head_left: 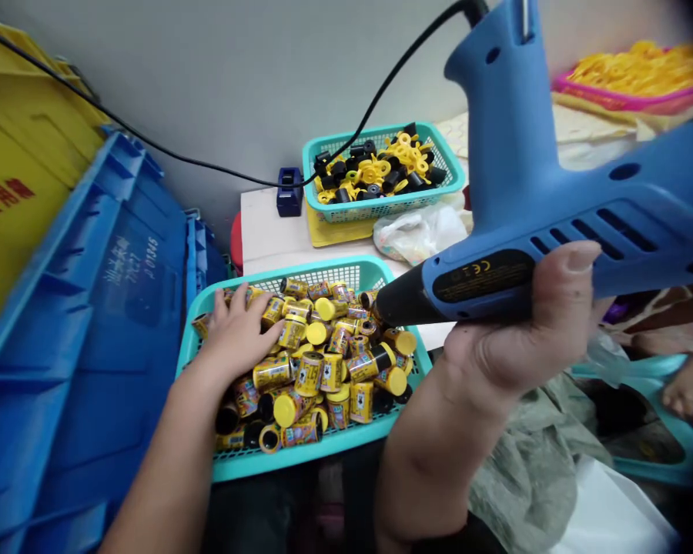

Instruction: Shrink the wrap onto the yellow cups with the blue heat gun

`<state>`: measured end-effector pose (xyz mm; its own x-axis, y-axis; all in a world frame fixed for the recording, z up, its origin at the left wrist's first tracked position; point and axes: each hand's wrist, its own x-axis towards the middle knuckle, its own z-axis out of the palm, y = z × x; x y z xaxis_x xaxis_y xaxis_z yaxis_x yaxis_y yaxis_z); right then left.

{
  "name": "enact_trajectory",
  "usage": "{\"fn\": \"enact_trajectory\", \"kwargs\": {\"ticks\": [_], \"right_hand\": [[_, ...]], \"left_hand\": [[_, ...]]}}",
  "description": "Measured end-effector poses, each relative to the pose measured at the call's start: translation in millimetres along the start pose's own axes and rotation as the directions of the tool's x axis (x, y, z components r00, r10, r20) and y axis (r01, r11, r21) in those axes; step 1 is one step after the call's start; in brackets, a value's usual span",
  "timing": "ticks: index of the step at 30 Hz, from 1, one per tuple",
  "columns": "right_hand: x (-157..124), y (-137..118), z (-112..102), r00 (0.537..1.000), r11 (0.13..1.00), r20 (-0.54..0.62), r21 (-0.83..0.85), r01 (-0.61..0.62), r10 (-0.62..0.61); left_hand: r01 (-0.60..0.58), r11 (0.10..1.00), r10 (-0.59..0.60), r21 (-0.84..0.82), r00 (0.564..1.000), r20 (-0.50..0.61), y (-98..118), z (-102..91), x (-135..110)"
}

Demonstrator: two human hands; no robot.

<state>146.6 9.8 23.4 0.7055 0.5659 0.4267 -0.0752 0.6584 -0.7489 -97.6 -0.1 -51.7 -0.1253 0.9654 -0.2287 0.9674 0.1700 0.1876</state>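
A blue heat gun (554,208) with a black nozzle is in my right hand (520,338), my palm under its body and the thumb up along its side. Its nozzle points left, over the right part of a turquoise basket (300,454). Small yellow-labelled canisters (309,373), some with yellow lids and some showing dark open ends, fill that basket. My left hand (239,331) rests on the heap at the basket's left side, fingers spread. Whether a canister lies under its palm is hidden.
Behind stands another turquoise basket (384,204) of black and yellow parts. A tape dispenser (289,192) and a plastic bag (419,231) are near it. Blue crates (115,308) line the left. The gun's black cord (219,165) crosses above. A pink tray (624,96) sits far right.
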Motion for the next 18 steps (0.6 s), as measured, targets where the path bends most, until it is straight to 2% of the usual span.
{"fn": "enact_trajectory", "kwargs": {"ticks": [2, 6, 9, 13, 17, 18], "right_hand": [[-1, -2, -1, 0.999, 0.998, 0.037, 0.044, 0.037, -0.039], [-3, -6, -2, 0.993, 0.996, 0.103, 0.069, 0.049, -0.056], [-7, -8, -1, 0.994, 0.995, 0.092, 0.089, 0.048, -0.056], [-11, -10, 3, 0.998, 0.994, 0.034, 0.094, 0.047, -0.05], [-14, -12, 7, 0.997, 0.996, 0.009, 0.051, 0.073, -0.073], [-14, -12, 7, 0.996, 0.996, -0.01, 0.031, 0.089, -0.089]], "left_hand": [[-0.03, 0.999, 0.03, -0.01, 0.999, 0.013, 0, 1.5, -5], [-0.068, 0.997, 0.068, -0.046, 0.998, -0.001, 4, -10.2, -1], [-0.154, 0.981, 0.159, -0.116, 0.987, 0.031, 17, -18.3, 4], [-0.339, 0.894, 0.384, -0.294, 0.916, 0.111, 44, -29.1, -13], [-0.415, 0.828, 0.513, -0.376, 0.832, 0.211, 57, -41.1, -45], [-0.413, 0.817, 0.523, -0.403, 0.826, 0.212, 56, -42.6, -49]]}}
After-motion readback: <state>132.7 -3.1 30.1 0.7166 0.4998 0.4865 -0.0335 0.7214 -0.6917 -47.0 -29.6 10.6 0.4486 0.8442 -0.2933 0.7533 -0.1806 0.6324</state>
